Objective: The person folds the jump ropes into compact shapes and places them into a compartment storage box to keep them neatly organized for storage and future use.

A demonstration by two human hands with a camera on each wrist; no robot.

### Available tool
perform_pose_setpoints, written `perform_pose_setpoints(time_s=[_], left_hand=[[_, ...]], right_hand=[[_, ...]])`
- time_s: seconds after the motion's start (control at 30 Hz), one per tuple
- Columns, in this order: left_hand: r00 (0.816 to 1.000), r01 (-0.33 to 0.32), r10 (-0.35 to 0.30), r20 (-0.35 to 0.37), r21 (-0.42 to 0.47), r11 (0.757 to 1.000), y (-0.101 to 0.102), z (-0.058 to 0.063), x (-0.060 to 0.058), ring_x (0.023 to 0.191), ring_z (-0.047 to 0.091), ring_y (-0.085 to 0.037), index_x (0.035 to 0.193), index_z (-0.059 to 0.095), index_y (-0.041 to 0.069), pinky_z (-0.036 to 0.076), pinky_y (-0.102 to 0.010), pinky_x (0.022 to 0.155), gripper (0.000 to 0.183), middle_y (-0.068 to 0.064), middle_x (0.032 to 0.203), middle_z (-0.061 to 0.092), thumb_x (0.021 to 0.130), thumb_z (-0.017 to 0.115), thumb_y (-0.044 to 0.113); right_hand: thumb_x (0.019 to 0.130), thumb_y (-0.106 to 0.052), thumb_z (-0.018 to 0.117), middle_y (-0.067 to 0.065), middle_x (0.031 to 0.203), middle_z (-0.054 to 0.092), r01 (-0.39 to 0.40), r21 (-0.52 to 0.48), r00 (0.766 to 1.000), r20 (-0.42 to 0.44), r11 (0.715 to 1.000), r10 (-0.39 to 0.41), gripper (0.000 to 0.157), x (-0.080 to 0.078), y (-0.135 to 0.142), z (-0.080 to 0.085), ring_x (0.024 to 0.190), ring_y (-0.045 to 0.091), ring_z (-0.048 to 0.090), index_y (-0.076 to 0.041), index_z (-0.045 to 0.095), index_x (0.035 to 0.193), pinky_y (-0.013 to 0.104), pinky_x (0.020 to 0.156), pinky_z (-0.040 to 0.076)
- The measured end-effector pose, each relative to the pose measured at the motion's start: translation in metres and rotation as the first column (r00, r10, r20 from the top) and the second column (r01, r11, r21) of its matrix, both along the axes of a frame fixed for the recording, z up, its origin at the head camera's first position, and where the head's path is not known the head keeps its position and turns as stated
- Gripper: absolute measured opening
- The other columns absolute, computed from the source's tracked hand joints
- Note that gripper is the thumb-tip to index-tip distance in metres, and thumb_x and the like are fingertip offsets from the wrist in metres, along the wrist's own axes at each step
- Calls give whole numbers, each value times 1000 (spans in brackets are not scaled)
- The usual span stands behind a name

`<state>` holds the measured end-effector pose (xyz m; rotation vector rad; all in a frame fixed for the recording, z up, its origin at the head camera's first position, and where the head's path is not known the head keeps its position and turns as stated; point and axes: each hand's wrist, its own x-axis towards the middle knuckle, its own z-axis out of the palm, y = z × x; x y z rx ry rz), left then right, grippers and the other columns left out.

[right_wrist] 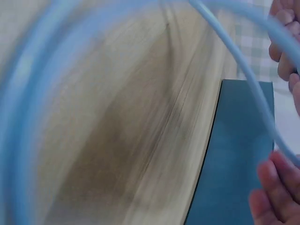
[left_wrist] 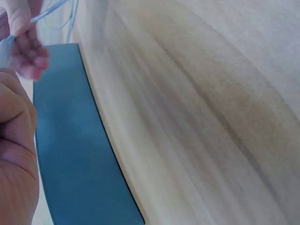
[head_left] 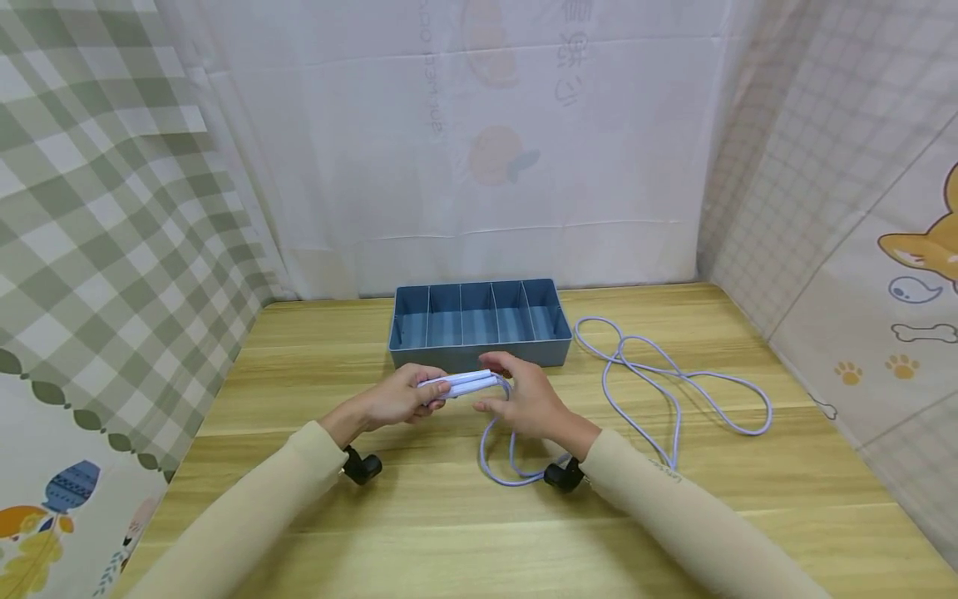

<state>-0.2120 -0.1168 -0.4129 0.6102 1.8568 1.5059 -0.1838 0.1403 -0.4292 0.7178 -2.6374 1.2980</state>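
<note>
Step in hand, my read: folding up a long pale-lavender round cord (head_left: 615,359) into a compact hank. Part done; plenty left loose.

Landmark: the blue-grey rectangular plastic tray with five compartments (head_left: 539,354).

Left hand (head_left: 400,398): just in front of the tray, fingers closed, thumb on top, gripping a flat whitish-lavender bundle of straight parallel lengths (head_left: 467,383). Looks like folded cord; too small to rule out a plug or other part inside. Bundle is held off the wooden tabletop (head_left: 449,532), roughly along the tray's front.

Right hand (head_left: 533,408): in front of the tray's right half, at the bundle's free end. Fingers half curled, gap to thumb. Cord runs past the thumb and fingertips; can't tell if it's pinched or just guided.

Slack: one loop hangs or lies below the right hand, nearer the person than the tray. Bigger crossed loops lie to the right of the tray, its near loop close to the tray's corner.

Next move calls for: left keeps the folds clamped, right takes a firm hold on the running cord and lays another even length alongside. Watch the loose loops: crossed cord could snag or twist.
</note>
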Motion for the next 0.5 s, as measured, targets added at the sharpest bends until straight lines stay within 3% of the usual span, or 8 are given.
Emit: perform_pose_setpoints(time_s=[0.13,0.33,0.4,0.5], left_hand=[[1000,-19,18,18,35,999,-2,4,-1,57,36,-10,118,58,-6,27,-21,48,28,-4,79,50,111,47,19],[999,-40,39,19,49,998,-4,9,1,59,39,-9,115,58,-3,28,-20,48,26,-5,80,51,111,46,20],[999,-49,49,12,59,997,-4,9,2,60,39,-9,115,58,-3,28,-20,49,26,-4,81,51,111,45,20],[997,-81,81,5,86,993,-5,9,1,60,38,-8,115,57,-4,28,-20,50,26,-4,81,50,112,45,19]], right_hand=[[83,-14,87,9,114,72,17,-84,989,148,996,-5,55,0,4,0,103,24,67,-4,61,131,37,86,51],[90,-12,81,10,100,75,-36,-210,964,252,977,90,27,-2,9,-3,89,19,69,-1,69,112,27,76,50],[94,-13,76,12,100,76,-69,-242,947,290,968,140,17,-2,10,-5,90,20,69,0,71,103,26,76,50],[100,-14,68,15,103,76,-106,-290,914,348,951,209,16,-2,11,-5,96,24,70,1,69,99,30,85,53]])
